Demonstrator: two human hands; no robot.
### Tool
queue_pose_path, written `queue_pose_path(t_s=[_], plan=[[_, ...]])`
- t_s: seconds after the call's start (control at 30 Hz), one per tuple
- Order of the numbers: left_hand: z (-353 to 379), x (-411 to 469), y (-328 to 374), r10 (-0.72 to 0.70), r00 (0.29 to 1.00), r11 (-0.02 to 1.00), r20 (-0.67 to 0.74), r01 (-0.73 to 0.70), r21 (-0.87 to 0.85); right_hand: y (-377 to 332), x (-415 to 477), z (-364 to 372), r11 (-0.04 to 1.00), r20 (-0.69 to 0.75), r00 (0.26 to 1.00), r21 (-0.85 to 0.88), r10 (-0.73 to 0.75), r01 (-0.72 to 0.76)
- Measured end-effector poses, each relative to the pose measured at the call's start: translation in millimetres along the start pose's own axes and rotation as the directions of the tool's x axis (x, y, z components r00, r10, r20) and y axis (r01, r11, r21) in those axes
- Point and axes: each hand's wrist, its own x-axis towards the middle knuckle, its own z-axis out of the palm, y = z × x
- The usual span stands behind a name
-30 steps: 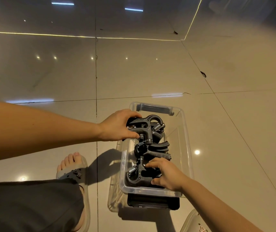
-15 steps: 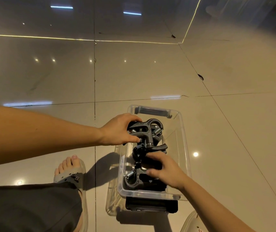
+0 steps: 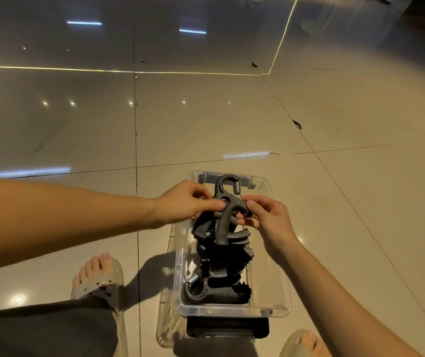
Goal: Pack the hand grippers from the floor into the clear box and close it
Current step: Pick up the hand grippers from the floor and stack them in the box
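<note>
On the floor tiles (image 3: 232, 119), over the far end of the clear box (image 3: 281, 266), left hand (image 3: 180, 206) and right hand (image 3: 266, 220) hold one hand gripper (image 3: 223, 217) upright, spring end up. Fingers (image 3: 212, 204) on both sides pinch it near the pivot. The other grippers (image 3: 214, 289) are piled in the box right underneath it. A clear lid (image 3: 166, 325) pokes out from under the box, with a black latch (image 3: 228, 329) at the near end. Sandalled foot (image 3: 98, 284) is just left of the box, second foot (image 3: 306, 341) by the near right corner.

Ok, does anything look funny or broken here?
One hand gripper isn't packed yet: the left hand and right hand pinch it above the clear box. Also, the floor has a dark chip at a tile seam.
</note>
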Motion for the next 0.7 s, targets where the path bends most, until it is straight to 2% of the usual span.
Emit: queue_pose_path(t_s=[0.1,0.2,0.3,0.37,0.43,0.53,0.63,0.7], plan=[[-18.4,7.2,12.2,-0.034,0.998,0.99,0.048,0.04,-0.132,-11.6,5.9,-5.3,0.993,0.107,0.994,-0.121,-0.005,0.018],[-25.8,10.2,18.7,0.009,0.996,0.998,0.086,-0.003,-0.067,-15.9,10.6,-5.1,0.979,0.172,0.985,-0.195,-0.019,0.053],[-24.2,10.3,16.7,0.022,0.996,0.996,0.086,-0.014,-0.092,-12.2,13.6,-0.8,0.975,0.094,0.993,-0.203,-0.067,0.085],[-20.6,10.3,12.6,0.027,0.999,0.989,0.03,-0.022,-0.144,-5.6,9.3,2.7,0.95,0.02,0.993,-0.289,-0.115,0.115],[-18.2,10.2,8.7,0.013,0.999,0.982,-0.039,-0.02,-0.189,2.6,-0.6,3.7,0.903,0.024,0.984,-0.394,-0.176,0.171],[-17.8,10.2,3.8,-0.031,0.991,0.973,-0.128,0.001,-0.232,15.5,-13.1,4.7,0.791,0.13,0.962,-0.548,-0.241,0.272],[-15.2,8.6,-0.3,-0.077,0.988,0.961,-0.137,0.037,-0.275,26.9,-12.8,6.1,0.667,0.2,0.927,-0.649,-0.316,0.367],[-13.3,6.3,-4.0,-0.119,0.987,0.952,-0.105,0.084,-0.294,29.2,-10.3,5.5,0.632,0.225,0.916,-0.668,-0.332,0.393]])
